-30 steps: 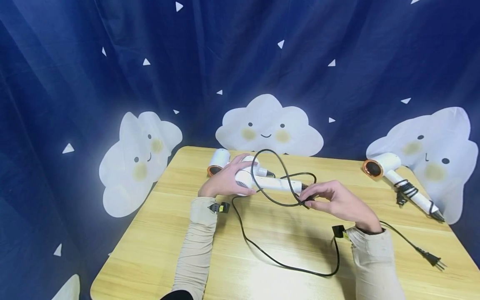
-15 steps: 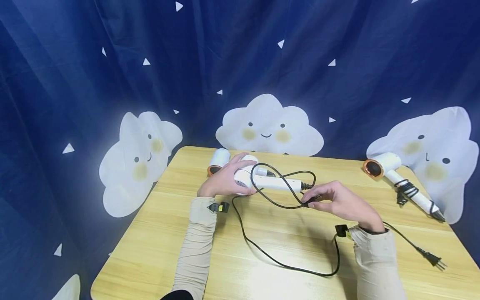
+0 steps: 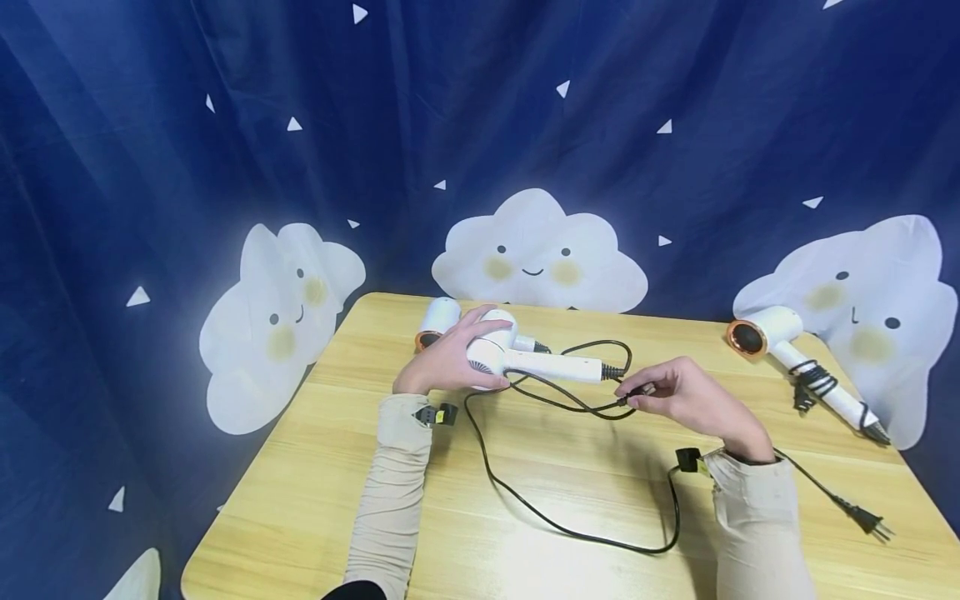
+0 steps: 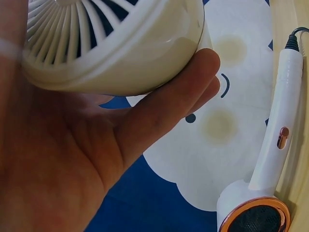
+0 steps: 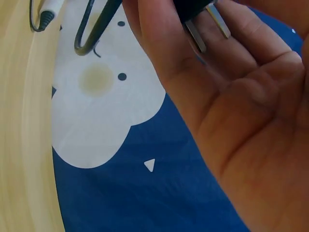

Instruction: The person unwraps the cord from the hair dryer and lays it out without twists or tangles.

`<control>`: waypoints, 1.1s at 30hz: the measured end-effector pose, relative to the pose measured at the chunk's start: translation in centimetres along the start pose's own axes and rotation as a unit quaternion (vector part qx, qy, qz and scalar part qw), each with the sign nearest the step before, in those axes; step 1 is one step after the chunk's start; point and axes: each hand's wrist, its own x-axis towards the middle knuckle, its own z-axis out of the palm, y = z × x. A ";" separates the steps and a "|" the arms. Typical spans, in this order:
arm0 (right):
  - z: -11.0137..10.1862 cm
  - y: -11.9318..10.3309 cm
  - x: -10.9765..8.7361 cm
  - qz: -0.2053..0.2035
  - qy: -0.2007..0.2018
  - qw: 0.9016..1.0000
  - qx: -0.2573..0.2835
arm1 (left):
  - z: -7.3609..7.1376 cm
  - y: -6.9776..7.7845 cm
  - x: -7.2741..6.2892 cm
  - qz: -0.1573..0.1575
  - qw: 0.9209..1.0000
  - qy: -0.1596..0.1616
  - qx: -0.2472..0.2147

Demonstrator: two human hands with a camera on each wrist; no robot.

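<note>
My left hand grips a white hair dryer by its head, fingers over the top and thumb at the lower side. In the left wrist view its slatted round vent faces the palm. The handle points right, with the black cord leaving its end and looping below it. My right hand pinches the black plug between thumb and fingers, right of the handle end. In the right wrist view two metal prongs stick out toward the palm.
Behind the held dryer lies a second white dryer with a copper ring. A third dryer, cord wound round its handle, lies at the right. Another black cord curves across the wooden table to a plug.
The cord loop that stood over the dryer's handle has dropped below it. My right hand has shifted slightly right with the plug. My left hand stays nearly in place.
</note>
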 end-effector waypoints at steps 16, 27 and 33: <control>0.2 0.8 0.7 0.083 0.102 0.991 -0.034 | -0.1 0.5 -0.1 0.003 1.000 -0.001 -0.013; 0.7 1.5 1.4 0.104 0.192 0.976 -0.025 | 0.0 1.1 -0.1 0.010 1.000 -0.013 -0.016; 1.1 1.7 1.8 0.107 0.242 0.964 -0.007 | 0.2 1.4 -0.1 0.013 1.000 -0.021 -0.018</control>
